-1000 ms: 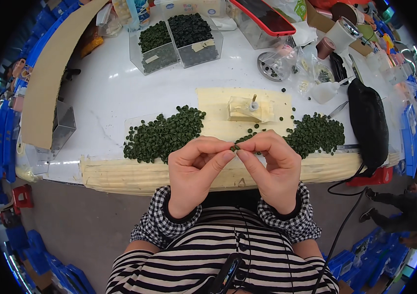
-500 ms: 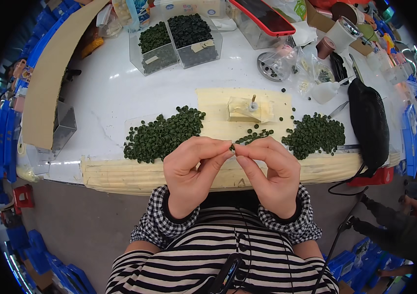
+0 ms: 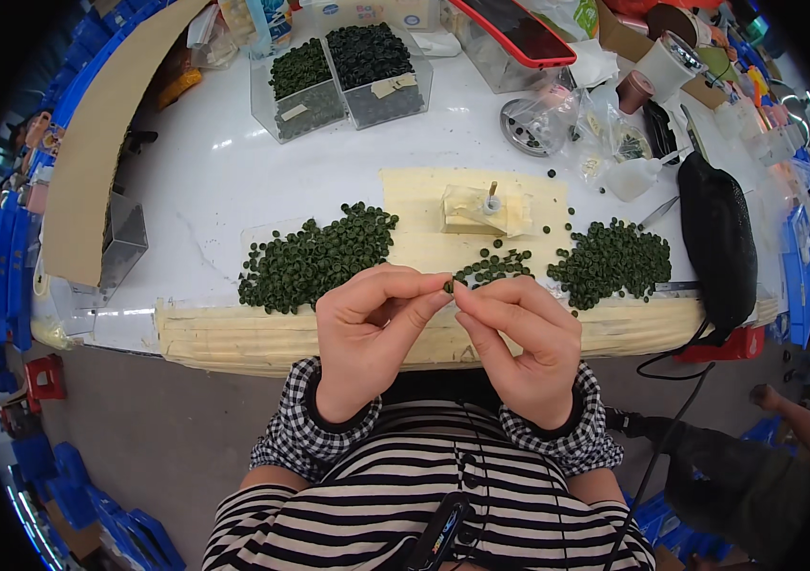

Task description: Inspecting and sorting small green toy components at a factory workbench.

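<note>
A small dark green round piece (image 3: 449, 285) is pinched between the thumb and index finger of my left hand (image 3: 372, 324), just off the table's near edge. My right hand (image 3: 524, 333) meets it from the other side, its index fingertip against the piece and its thumb a little apart below. Behind the left hand lies a large heap of green round pieces (image 3: 315, 262); another heap (image 3: 614, 262) is beyond the right hand to the right. A smaller scatter of the pieces (image 3: 500, 266) lies between them. A taped block with an upright metal pin (image 3: 474, 211) stands behind this scatter.
Two clear bins (image 3: 386, 100) of dark pieces stand at the back. A red-cased phone (image 3: 519, 33) rests on a clear box. Plastic bags (image 3: 595, 124), a white squeeze bottle (image 3: 632, 179) and a black pouch (image 3: 717, 238) are at right. A cardboard sheet (image 3: 100, 152) stands at left.
My right thumb has dropped slightly away from its index finger, which is now closer against the piece. My left hand keeps its pinch. A person at the lower right has moved.
</note>
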`<state>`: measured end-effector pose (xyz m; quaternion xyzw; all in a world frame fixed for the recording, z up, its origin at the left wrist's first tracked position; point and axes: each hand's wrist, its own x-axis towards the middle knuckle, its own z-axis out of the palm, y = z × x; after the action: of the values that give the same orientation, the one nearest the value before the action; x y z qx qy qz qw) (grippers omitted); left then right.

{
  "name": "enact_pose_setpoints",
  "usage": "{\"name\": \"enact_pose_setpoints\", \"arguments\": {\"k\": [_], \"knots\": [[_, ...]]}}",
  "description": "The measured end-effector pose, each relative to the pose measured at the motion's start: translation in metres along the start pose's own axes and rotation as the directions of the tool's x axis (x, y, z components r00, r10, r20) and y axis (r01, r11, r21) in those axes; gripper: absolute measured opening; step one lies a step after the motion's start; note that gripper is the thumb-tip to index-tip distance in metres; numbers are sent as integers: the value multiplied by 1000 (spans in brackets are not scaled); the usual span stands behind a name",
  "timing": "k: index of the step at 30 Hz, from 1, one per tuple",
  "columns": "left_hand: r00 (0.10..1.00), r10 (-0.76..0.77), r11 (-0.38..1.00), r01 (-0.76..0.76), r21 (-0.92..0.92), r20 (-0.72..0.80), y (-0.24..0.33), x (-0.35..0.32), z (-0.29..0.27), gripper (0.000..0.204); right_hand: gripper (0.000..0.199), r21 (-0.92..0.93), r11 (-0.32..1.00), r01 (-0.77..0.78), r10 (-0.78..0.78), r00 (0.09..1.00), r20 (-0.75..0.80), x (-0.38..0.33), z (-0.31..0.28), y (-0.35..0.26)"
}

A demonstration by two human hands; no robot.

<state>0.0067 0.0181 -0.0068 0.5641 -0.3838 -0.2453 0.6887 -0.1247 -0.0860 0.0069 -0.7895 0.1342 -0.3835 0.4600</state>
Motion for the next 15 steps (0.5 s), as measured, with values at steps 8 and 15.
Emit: {"name": "enact_pose_setpoints", "arguments": {"k": [8, 15], "knots": [[999, 14, 999, -13, -33, 53, -1, 2, -3, 16, 27, 134, 988, -73, 72, 997, 18, -3, -2, 6], [998, -32, 998, 35, -49, 56, 1, 2, -4, 16, 29, 69, 997, -28, 27, 999, 18, -3, -2, 5]]}}
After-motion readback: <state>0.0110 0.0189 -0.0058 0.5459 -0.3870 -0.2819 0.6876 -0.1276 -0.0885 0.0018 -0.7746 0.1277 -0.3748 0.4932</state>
